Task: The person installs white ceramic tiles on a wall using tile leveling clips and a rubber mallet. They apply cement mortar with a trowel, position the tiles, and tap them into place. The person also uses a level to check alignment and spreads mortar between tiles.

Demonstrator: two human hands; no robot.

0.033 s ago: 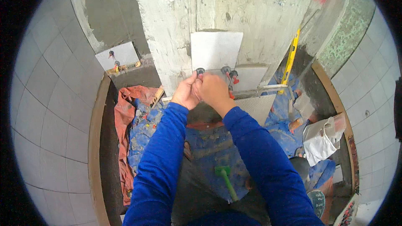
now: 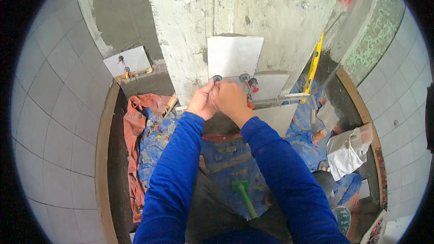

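**Your bare left hand (image 2: 202,101) and bare right hand (image 2: 229,98) meet at the foot of a flat white square-cornered tile (image 2: 234,56)**

You reach forward with both forearms, in long blue fabric sleeves (image 2: 174,158), rising from the lower edge and converging on the wall. Your hands are together, touching at the fingers. Your left hand is turned partly palm-up, its fingers curled inward and its thumb pointing up; your right hand shows you its back, knuckles bent, wrist angled toward the left. Just above your fingertips is a round black plastic clip cap (image 2: 217,78), at the tile's lower-left part. Your fingers hide their own grip, so whether they are clamped on the clip cannot be told.

The tile stands upright against the rough grey concrete wall (image 2: 289,22). To the right of your right hand, two black-and-red plastic clips (image 2: 253,82) sit near the tile's lower-right corner, beside a lower pale tile (image 2: 274,83). Farther right, a long yellow spirit level (image 2: 313,65) leans at a slant.
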